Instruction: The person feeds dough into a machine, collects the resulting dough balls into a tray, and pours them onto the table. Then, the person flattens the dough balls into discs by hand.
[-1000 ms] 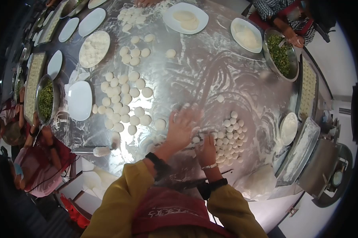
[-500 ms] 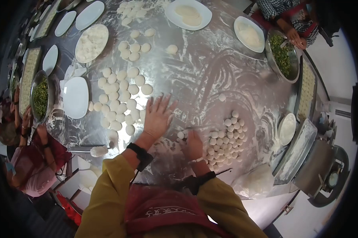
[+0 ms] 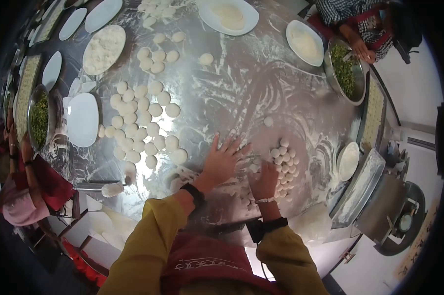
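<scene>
My left hand (image 3: 222,161) is palm down over the floured steel table (image 3: 222,98), fingers spread. Whether any dough lies beneath the palm is hidden. To its right my right hand (image 3: 264,181) is curled, with a small white dough ball (image 3: 255,167) at its fingertips. Just beyond that hand is a cluster of small dough balls (image 3: 287,164), partly covered by it. Flattened dough rounds (image 3: 143,118) are spread to the left of my left hand. One lone dough ball (image 3: 268,121) sits farther out on the table.
A metal cylinder with a whitish end (image 3: 112,190) lies near the left front edge. White plates (image 3: 82,120) and a dish of flour (image 3: 104,49) stand at left. Bowls of chopped greens (image 3: 347,73) are on both sides, with other people's hands (image 3: 362,51) beside them. A floured tray (image 3: 358,188) is at right.
Both hands have moved right, my left hand away from the flattened rounds, my right hand against the ball cluster with the dough ball at its fingertips. The camera view has shifted slightly.
</scene>
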Demonstrator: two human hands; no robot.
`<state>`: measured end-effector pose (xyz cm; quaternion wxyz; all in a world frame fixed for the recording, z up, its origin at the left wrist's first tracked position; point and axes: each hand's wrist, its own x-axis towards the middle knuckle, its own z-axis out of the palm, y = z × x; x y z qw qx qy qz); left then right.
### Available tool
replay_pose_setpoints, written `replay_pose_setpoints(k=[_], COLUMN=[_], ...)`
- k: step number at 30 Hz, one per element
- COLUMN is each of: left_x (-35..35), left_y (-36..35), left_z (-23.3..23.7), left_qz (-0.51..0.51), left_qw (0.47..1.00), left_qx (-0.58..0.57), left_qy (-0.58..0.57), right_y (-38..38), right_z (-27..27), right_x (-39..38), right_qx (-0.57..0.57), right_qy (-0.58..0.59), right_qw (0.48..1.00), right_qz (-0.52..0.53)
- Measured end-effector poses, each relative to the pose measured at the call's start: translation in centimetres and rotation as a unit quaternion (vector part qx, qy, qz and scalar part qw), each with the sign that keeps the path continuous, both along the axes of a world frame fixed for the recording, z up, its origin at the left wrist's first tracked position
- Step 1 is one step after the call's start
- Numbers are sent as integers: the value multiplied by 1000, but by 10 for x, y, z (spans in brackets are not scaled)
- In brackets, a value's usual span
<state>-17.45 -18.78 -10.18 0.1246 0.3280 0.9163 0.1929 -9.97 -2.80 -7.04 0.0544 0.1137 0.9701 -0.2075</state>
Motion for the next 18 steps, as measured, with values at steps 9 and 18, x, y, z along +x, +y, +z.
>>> replay_pose_setpoints(k=[9,18], left_x=[-26,4], left_y=[-70,7], left_z=[12,-5], left_qz=[89,-4], left_qw=[992,999], left_qx=[-41,9], left_qy=[77,38], right_y=[-79,22], right_z=[-25,-1], right_x=[-10,15], right_qx=[-158,20], right_qy=[69,64], right_qw=[983,997], right_qz=[63,-46])
